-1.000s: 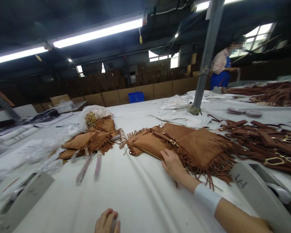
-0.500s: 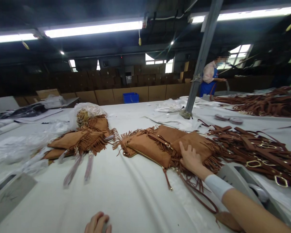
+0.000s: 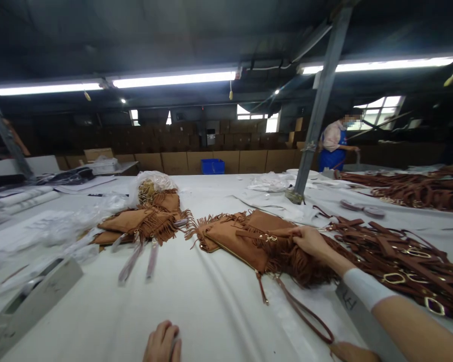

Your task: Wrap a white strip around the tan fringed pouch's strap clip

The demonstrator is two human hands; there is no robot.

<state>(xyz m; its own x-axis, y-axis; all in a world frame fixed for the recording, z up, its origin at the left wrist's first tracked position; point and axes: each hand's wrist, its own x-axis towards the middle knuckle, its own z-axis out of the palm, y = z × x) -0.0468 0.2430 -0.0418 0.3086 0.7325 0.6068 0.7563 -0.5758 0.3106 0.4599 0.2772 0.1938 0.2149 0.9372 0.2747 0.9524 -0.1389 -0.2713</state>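
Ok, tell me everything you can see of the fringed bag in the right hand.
The fringed bag is tan-brown and suede-looking, with long fringe hanging from its raised edge and small gold hardware. The right hand grips that edge. It overlaps another flat bag on the white cloth; a thin brown wrist strap trails from the pile towards the camera.

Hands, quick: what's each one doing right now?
Left hand: curled on the white table cover, half out of view; grip cannot be told.
Right hand: closed on the fringed brown bag.
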